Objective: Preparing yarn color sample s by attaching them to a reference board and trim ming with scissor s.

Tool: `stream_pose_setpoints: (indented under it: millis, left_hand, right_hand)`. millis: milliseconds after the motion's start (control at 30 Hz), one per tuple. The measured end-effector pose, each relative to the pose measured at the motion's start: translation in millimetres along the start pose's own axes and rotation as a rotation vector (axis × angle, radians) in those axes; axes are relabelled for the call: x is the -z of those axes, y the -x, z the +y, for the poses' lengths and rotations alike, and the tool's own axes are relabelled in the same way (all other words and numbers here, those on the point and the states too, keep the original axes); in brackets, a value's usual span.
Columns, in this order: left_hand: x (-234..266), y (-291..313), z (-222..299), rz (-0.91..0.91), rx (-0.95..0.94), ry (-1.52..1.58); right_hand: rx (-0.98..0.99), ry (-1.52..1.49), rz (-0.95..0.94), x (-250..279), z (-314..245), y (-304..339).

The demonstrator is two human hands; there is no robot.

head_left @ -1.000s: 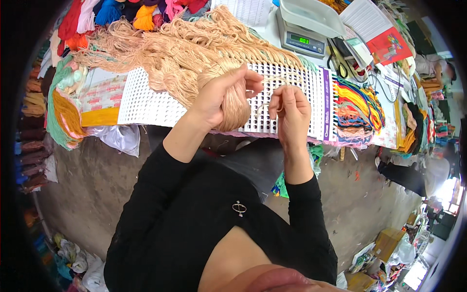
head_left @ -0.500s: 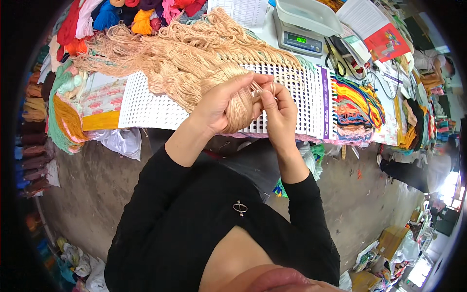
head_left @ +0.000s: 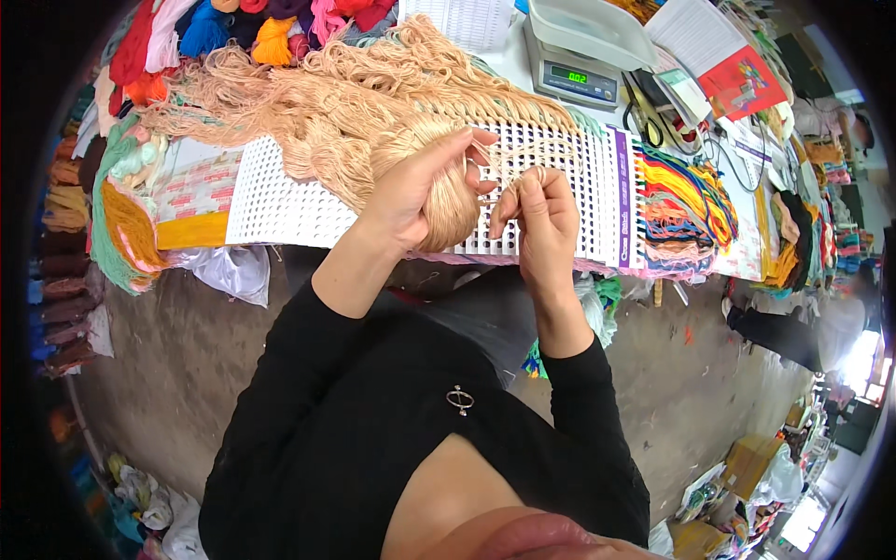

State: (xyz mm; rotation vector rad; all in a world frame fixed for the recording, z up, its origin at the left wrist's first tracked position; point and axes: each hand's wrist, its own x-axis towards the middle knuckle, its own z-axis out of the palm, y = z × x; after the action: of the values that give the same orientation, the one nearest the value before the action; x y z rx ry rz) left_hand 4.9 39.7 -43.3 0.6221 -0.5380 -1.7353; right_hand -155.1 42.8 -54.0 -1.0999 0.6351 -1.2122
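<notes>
My left hand [head_left: 411, 191] is wrapped round a thick beige skein of thread [head_left: 451, 207], its thumb lying along the top. To the right of it, my right hand [head_left: 544, 210] pinches a few beige strands between thumb and forefinger. Some pale strands run between the two hands. Under both hands lies a white card punched with rows of holes [head_left: 289, 201]. A large heap of loose beige thread [head_left: 322, 121] spreads behind my left hand, and part of it is looped through holes along the card's far edge.
Multicoloured threads [head_left: 686, 205] hang from the card's right end. A digital scale [head_left: 574, 75] with a clear tray stands at the back, with black scissors [head_left: 644, 110] beside it. Colourful skeins [head_left: 210, 33] pile up at the far left. Another person [head_left: 793, 327] is at the right.
My right hand has drawn away to the right and slightly down from the skein, pinching the strands. My left hand has shifted slightly left with the skein.
</notes>
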Motion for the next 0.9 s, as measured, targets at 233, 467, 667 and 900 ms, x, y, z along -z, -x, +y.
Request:
stream_pose_setpoints:
  millis: [233,467,667,900]
  left_hand:
    - [-4.6,3.5,2.2,0.000,0.004,-0.024]
    - [-6.6,4.5,3.8,-0.003,0.024,-0.034]
    - [-5.2,2.6,3.2,-0.046,0.029,0.059]
    - [-7.8,2.4,4.4,-0.036,0.031,0.066]
  right_hand:
    - [0.011,0.004,0.020,-1.9,2.0,-0.2]
    - [0.041,0.082,0.010,-2.8,0.2,1.4]
    - [0.050,0.094,-0.001,-6.1,-0.6,2.8]
    - [0.034,0.094,-0.005,-6.4,-2.6,4.9]
